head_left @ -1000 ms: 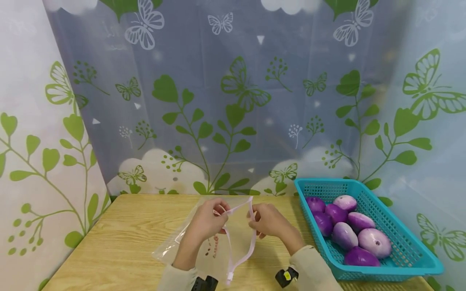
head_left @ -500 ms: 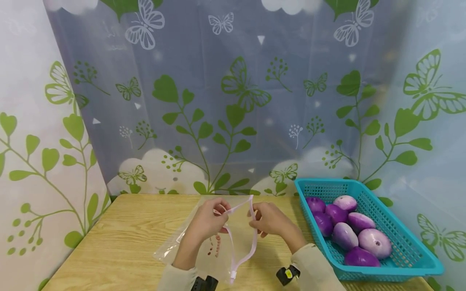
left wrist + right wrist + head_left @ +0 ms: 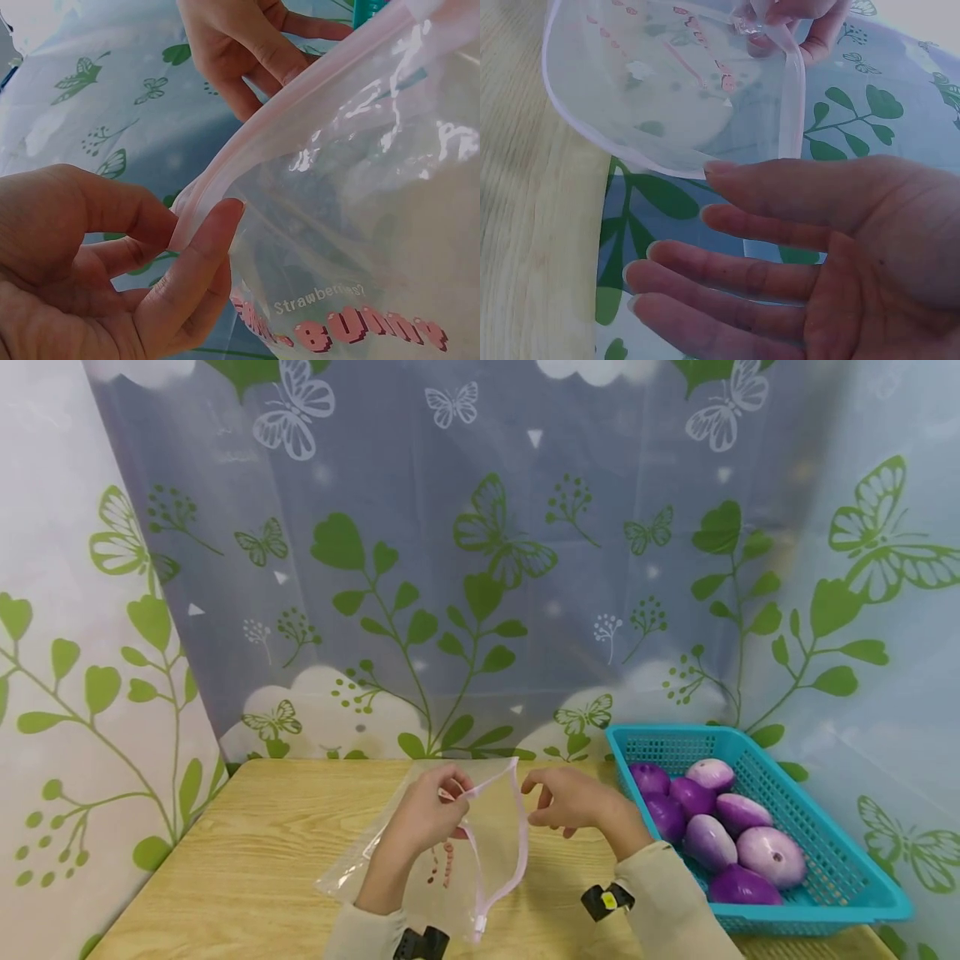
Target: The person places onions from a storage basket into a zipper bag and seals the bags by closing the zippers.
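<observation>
My left hand [image 3: 431, 810] pinches one side of the mouth of a clear zip bag [image 3: 360, 195] between thumb and fingers. The bag has a pink zip edge [image 3: 517, 864] that gapes wide, with a slider [image 3: 480, 923] at the near corner. Red and pink lettering shows on its film. Just right of the far zip edge, my right hand [image 3: 573, 802] holds nothing; in the right wrist view its fingers [image 3: 727, 274] are spread loosely, the thumb tip close by the bag's rim. Nothing shows inside the bag.
On the right stands a turquoise plastic basket [image 3: 832, 852] with several purple and pale onion-like things [image 3: 772, 857] in it. The wooden table [image 3: 247, 827] ends at a printed curtain [image 3: 480, 635] behind. Black cameras are strapped to both wrists.
My right hand has let go of the bag's zip edge and moved slightly right, towards the basket. My left hand keeps its pinch, and the bag stays gaping.
</observation>
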A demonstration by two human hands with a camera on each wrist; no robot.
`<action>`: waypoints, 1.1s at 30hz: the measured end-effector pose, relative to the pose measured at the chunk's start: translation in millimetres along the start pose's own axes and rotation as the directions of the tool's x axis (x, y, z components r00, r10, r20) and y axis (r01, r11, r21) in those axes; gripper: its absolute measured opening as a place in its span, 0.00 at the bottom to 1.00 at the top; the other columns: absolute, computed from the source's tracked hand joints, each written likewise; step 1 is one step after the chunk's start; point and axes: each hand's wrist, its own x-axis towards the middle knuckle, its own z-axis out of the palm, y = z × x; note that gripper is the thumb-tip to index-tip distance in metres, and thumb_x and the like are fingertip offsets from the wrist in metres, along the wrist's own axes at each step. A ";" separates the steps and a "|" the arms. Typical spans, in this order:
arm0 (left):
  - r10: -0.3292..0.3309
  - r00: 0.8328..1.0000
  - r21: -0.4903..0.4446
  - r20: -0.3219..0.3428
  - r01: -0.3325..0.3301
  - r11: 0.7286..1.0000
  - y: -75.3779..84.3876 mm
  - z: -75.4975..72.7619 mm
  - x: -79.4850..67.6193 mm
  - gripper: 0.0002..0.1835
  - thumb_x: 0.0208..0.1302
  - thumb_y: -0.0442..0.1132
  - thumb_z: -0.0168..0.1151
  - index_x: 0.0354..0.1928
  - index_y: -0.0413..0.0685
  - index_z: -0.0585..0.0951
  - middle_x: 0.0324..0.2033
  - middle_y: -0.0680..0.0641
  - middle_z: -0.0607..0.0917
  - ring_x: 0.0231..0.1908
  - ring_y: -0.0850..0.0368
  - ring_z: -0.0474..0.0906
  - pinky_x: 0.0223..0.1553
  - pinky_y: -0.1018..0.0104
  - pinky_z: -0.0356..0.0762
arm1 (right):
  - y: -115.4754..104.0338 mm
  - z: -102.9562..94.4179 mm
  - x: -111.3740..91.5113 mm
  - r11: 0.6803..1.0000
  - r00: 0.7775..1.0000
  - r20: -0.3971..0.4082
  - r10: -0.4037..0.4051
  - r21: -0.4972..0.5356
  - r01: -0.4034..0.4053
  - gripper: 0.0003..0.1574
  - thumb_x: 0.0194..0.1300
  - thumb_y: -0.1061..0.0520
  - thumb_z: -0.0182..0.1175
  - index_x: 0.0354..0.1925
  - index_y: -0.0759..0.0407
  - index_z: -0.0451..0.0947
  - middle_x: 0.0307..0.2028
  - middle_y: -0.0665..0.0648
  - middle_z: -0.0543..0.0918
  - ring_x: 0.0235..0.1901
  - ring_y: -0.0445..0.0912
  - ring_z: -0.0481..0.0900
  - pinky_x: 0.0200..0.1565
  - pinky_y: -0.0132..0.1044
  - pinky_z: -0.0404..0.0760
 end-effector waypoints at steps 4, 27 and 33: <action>-0.006 1.000 -0.007 -0.008 0.006 1.000 0.5 0.7 -0.2 0.05 0.66 0.27 0.56 0.41 0.40 0.79 0.37 0.42 0.78 0.26 0.54 0.81 0.28 0.59 0.91 | 0.3 -3.1 -0.9 1.000 1.000 0.018 -0.004 -0.018 0.004 0.24 0.67 0.60 0.68 0.60 0.63 0.76 0.38 0.59 0.84 0.25 0.47 0.83 0.27 0.40 0.89; 0.011 1.000 -0.046 0.006 -0.011 0.999 -4.3 5.9 0.4 0.05 0.67 0.26 0.55 0.43 0.37 0.76 0.36 0.42 0.76 0.31 0.50 0.79 0.27 0.59 0.91 | 15.3 -14.4 -12.2 1.000 1.000 0.006 -0.006 -0.003 0.006 0.21 0.68 0.61 0.67 0.57 0.62 0.76 0.37 0.59 0.85 0.29 0.47 0.82 0.27 0.40 0.88; 0.013 1.000 -0.058 0.000 -0.013 0.998 -3.7 6.9 0.2 0.06 0.67 0.26 0.55 0.43 0.38 0.77 0.36 0.42 0.76 0.30 0.49 0.79 0.26 0.58 0.91 | 19.3 -31.1 -16.5 1.000 1.000 0.013 0.003 -0.021 -0.003 0.23 0.68 0.60 0.66 0.60 0.62 0.76 0.38 0.58 0.85 0.32 0.49 0.84 0.29 0.40 0.89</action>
